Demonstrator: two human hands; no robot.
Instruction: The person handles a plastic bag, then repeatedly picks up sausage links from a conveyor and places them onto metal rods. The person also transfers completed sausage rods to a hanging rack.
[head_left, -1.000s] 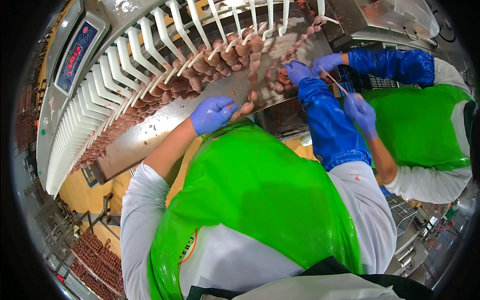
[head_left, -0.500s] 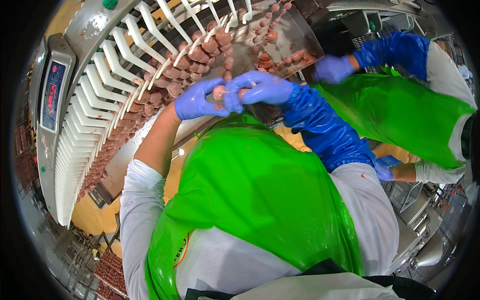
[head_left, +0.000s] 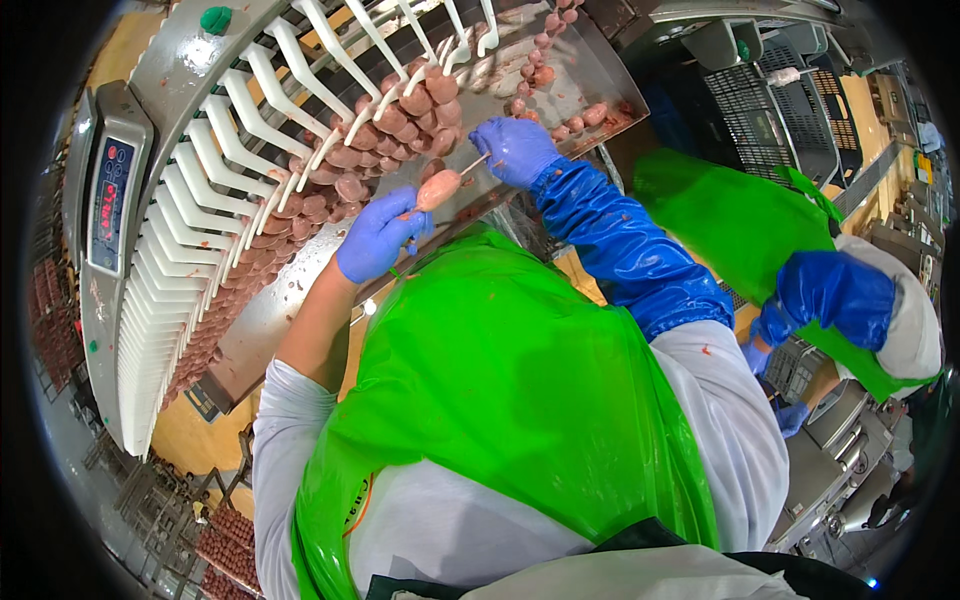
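Pale pink, oval sausage link (head_left: pixel 440 189) sits between the two hands, across the near side of a shallow, raised-rim steel tray (head_left: pixel 602 72) in this view; how far above the metal it is, I cannot tell. The left hand (head_left: pixel 383 237), in a thin purple glove, has its fingers curled around the link's lower end; the right hand (head_left: pixel 513 152), in a matching glove below a shiny blue plastic sleeve (head_left: pixel 640 260), is bunched closed on a thin, pale strand (head_left: pixel 476 165) that runs taut from the link's upper end.

Inside the tray lie a chain of small pink links (head_left: pixel 528 72), a few plumper links (head_left: pixel 582 122) by the right-hand corner, and scraps of meat; along its left, rows of pinkish-brown links (head_left: pixel 425 100) hang from a curved rack of bent white plastic hooks (head_left: pixel 228 165).

A bare strip of steel shows between the hanging links and the tray's near rim; that rim runs close in front of a bright green plastic apron (head_left: pixel 510 390), leaving a narrow gap; past the tray's right edge is a dark space, then black slotted plastic crates (head_left: pixel 748 115), their contents unclear.
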